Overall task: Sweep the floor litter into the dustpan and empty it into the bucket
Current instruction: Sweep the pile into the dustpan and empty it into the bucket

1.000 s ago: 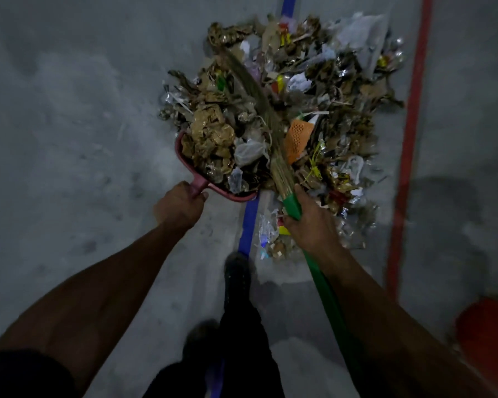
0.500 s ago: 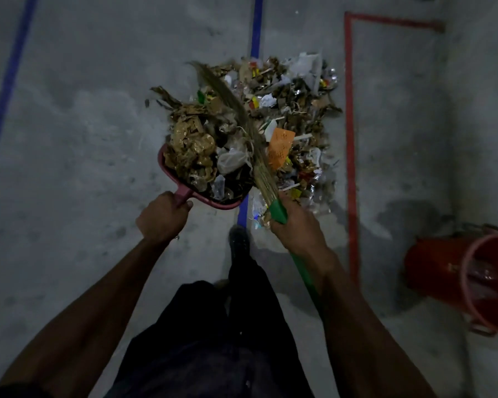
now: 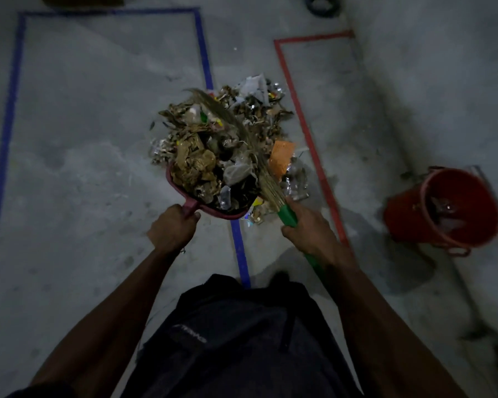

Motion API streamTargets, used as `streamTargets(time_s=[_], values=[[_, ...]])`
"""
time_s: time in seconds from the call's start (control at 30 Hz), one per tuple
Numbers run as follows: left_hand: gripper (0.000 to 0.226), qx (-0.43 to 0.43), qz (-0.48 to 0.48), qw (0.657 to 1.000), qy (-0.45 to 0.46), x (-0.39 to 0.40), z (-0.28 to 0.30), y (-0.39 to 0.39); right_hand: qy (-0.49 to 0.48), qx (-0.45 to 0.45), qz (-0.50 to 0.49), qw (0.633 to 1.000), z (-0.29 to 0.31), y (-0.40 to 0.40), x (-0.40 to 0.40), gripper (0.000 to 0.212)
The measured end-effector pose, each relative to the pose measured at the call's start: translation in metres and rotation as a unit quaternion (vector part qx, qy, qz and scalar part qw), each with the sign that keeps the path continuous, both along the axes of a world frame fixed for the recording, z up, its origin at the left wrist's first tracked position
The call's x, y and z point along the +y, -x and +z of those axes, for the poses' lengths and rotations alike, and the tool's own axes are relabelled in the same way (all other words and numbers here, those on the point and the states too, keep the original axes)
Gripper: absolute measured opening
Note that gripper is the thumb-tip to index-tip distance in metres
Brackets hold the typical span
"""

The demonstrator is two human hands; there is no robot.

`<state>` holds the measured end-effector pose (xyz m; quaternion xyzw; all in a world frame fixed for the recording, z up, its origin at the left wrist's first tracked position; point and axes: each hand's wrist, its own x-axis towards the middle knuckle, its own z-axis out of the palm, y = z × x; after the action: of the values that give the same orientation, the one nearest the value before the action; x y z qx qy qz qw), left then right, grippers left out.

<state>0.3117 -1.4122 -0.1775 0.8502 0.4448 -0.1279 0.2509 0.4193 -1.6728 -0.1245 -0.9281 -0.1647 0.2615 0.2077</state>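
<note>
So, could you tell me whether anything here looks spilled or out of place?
The dustpan is heaped past its rim, and litter still lies on the floor beyond it. A few scraps sit behind the pan's back edge, on the person's side. The bucket stands upright.

Dustpan (image 3: 175, 183) floor buried under litter (image 3: 197, 165); only rim shows, handle lost inside left hand (image 3: 171, 232). Broom (image 3: 287, 215) green shaft hidden behind right hand (image 3: 309, 232) and forearm. Bucket (image 3: 443, 209) contents at right too dim to tell. Dark ring (image 3: 322, 5) cut by top edge. Shorts print unreadable.
</note>
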Motion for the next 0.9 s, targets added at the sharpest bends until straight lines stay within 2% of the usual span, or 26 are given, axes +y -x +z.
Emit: streamTargets(time_s=[0.3, 0.63, 0.8, 0.9], values=[[0.042, 0.021, -0.084, 0.996, 0.012, -0.098, 0.012, -0.047, -0.01, 0.01, -0.072, 0.997, 0.002, -0.008, -0.117, 0.071], [0.045, -0.012, -0.148, 0.987, 0.059, -0.296, 0.022, -0.119, -0.002, 0.015, -0.121, 0.993, 0.012, -0.054, -0.317, 0.073], [0.044, -0.017, -0.198, 0.973, 0.118, -0.382, 0.031, -0.163, -0.027, 0.005, -0.175, 0.984, 0.026, -0.074, -0.406, 0.071], [0.045, -0.012, -0.239, 0.966, 0.102, -0.427, 0.033, -0.195, -0.026, -0.01, -0.199, 0.98, 0.026, -0.088, -0.452, 0.069]])
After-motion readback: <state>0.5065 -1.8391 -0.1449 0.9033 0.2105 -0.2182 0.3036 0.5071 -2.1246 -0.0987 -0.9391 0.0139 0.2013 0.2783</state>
